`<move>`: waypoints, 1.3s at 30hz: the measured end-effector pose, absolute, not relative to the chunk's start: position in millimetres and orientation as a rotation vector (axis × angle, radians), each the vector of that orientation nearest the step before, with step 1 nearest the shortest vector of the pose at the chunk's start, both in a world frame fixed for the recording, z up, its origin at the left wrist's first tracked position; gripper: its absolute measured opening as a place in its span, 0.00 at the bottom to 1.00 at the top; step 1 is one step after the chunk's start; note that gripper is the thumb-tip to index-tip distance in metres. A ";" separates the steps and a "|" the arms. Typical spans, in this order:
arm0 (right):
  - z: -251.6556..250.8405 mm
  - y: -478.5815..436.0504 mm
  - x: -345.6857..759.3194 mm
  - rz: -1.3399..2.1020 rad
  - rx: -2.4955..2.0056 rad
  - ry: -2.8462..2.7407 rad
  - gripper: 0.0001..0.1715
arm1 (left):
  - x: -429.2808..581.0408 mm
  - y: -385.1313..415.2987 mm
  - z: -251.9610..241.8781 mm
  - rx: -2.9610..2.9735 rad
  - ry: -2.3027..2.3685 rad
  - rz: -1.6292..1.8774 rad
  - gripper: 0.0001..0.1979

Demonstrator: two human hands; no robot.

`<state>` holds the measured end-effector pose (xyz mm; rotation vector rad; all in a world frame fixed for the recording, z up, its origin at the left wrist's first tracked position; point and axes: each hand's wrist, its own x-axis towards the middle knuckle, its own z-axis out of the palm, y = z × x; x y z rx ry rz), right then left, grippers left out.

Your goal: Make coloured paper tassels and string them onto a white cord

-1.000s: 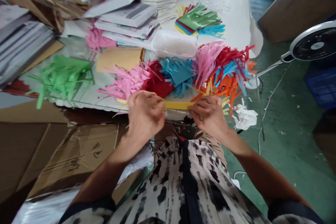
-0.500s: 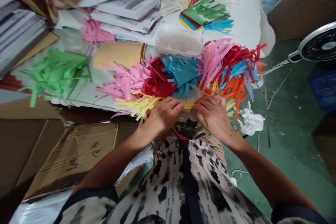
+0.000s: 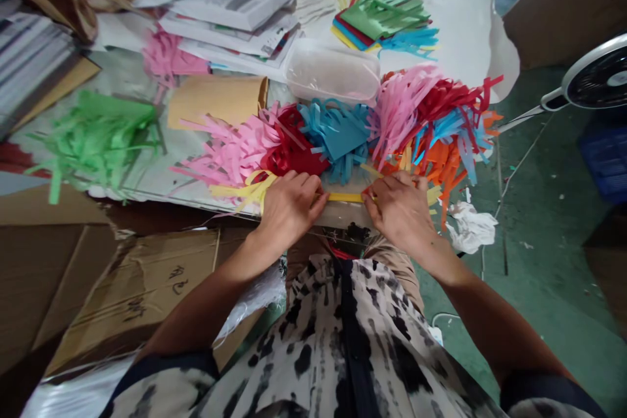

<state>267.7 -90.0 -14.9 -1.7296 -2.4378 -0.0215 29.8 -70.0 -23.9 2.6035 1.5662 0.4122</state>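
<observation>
Pinching a narrow yellow paper strip [image 3: 345, 196] with its fringed yellow end [image 3: 240, 192] out left, the left hand [image 3: 289, 212] and right hand [image 3: 399, 212] stand close together, clamped on it at the near edge of the bench [image 3: 142, 176], just below heaped pink, red, blue and orange paper fringes [image 3: 337, 134].

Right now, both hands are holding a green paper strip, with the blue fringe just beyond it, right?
No, the strip is yellow, not green. The head view shows the left hand and right hand holding a yellow paper strip between them, with the blue fringe just beyond it.
</observation>
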 end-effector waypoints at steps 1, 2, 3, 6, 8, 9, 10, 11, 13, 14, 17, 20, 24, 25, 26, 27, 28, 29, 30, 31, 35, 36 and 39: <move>-13.3 -91.2 266.6 -0.056 -1.722 -2.427 0.15 | 32.3 -70.2 -23.9 2.636 1.555 0.446 0.08; -12.0 -93.3 265.5 -0.090 -1.702 -2.412 0.14 | 35.0 -70.5 -24.6 2.682 1.511 0.492 0.06; -11.1 -96.0 264.6 -0.117 -1.658 -2.403 0.12 | 37.6 -70.9 -25.9 2.736 1.435 0.542 0.07; -12.9 -105.5 263.4 -0.103 -1.456 -2.440 0.13 | 43.9 -72.6 -33.4 2.846 1.147 0.583 0.11; -16.8 -110.0 264.0 -0.058 -1.391 -2.456 0.13 | 46.2 -74.2 -38.6 2.845 1.080 0.536 0.10; -18.7 -110.9 264.7 -0.039 -1.392 -2.448 0.12 | 46.7 -75.2 -40.2 2.836 1.078 0.521 0.10; -20.3 -110.8 265.5 -0.025 -1.404 -2.433 0.12 | 46.8 -76.3 -40.9 2.828 1.078 0.514 0.11; -21.2 -109.8 266.5 -0.010 -1.409 -2.423 0.12 | 46.7 -77.2 -40.6 2.819 1.074 0.518 0.11; -20.9 -105.6 268.5 0.025 -1.397 -2.432 0.13 | 46.1 -78.5 -38.0 2.793 1.072 0.546 0.10; -19.8 -102.8 269.4 0.037 -1.387 -2.448 0.15 | 45.8 -78.6 -36.3 2.774 1.084 0.564 0.10; -16.3 -94.2 270.7 0.006 -1.344 -2.531 0.20 | 45.3 -76.7 -32.9 2.728 1.130 0.609 0.09; -18.1 -88.0 269.6 -0.103 -1.287 -2.613 0.21 | 45.2 -73.6 -34.3 2.725 1.124 0.631 0.10; -27.1 -83.9 266.5 -0.167 -1.286 -2.556 0.17 | 44.9 -71.4 -39.6 2.719 1.146 0.668 0.09; -28.5 -83.7 265.9 -0.156 -1.292 -2.539 0.16 | 45.1 -71.2 -40.8 2.715 1.153 0.674 0.09; -29.1 -83.9 265.4 -0.138 -1.300 -2.527 0.16 | 45.3 -71.0 -41.7 2.715 1.160 0.676 0.10; -29.1 -84.3 265.1 -0.122 -1.305 -2.512 0.15 | 45.5 -70.9 -42.5 2.717 1.165 0.675 0.11; -28.4 -84.9 264.8 -0.104 -1.315 -2.498 0.14 | 45.6 -70.9 -43.1 2.717 1.172 0.679 0.11; -27.3 -85.6 264.7 -0.084 -1.327 -2.486 0.14 | 45.4 -71.0 -43.4 2.712 1.181 0.684 0.11; -26.2 -86.3 264.8 -0.065 -1.339 -2.477 0.14 | 44.8 -71.3 -43.5 2.698 1.193 0.696 0.11; -25.0 -87.1 265.0 -0.046 -1.355 -2.470 0.14 | 43.7 -71.6 -43.3 2.673 1.206 0.712 0.11; -23.8 -89.0 268.0 0.025 -1.421 -2.435 0.15 | 34.9 -73.5 -39.2 2.538 1.239 0.772 0.10; -24.3 -89.0 269.0 0.037 -1.437 -2.428 0.15 | 32.3 -73.7 -37.5 2.516 1.245 0.772 0.10; -26.2 -87.1 271.8 0.052 -1.473 -2.440 0.16 | 25.8 -72.3 -33.5 2.464 1.276 0.742 0.10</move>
